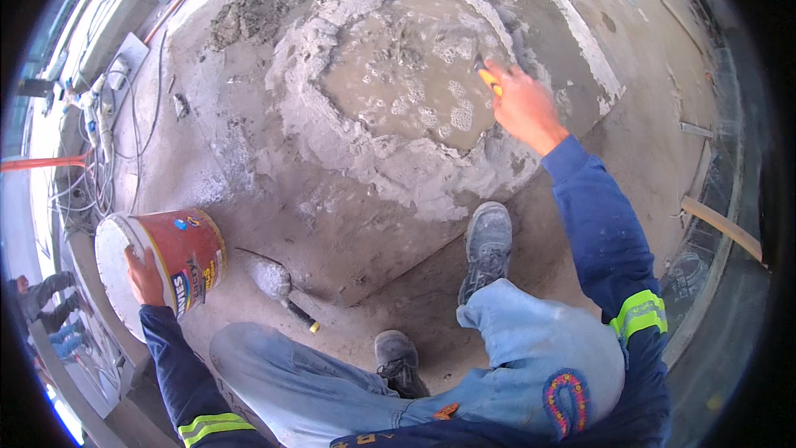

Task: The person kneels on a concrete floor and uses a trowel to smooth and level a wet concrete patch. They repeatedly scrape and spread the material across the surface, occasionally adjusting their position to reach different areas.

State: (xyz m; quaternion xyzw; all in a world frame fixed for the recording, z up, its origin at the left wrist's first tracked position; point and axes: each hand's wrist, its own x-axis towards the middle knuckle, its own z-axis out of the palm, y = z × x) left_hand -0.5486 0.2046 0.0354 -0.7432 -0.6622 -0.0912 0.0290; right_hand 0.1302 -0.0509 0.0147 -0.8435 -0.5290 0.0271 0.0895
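My right hand (pixel 525 105) is closed around the yellow-and-black handle (pixel 489 80) of a tool. The rest of that tool is hard to make out against the wet mix. It is held at the right side of a ring of grey mortar (pixel 356 137) with murky, bubbly water (pixel 398 91) pooled in it. On the left, my left hand (pixel 146 278) grips the edge of a red bucket (pixel 186 236) with a whitish end. Between the bucket and my feet lies a trowel (pixel 274 280) with a black-and-yellow handle, its blade coated in grey powder.
Cables and hoses (pixel 99 124) tangle along the left edge. A mound of dark wet mix (pixel 253 15) sits beyond the ring. My shoe (pixel 487 245) stands near the ring's front edge. A wooden strip (pixel 721 228) lies at right. Another person (pixel 54 303) is at far lower left.
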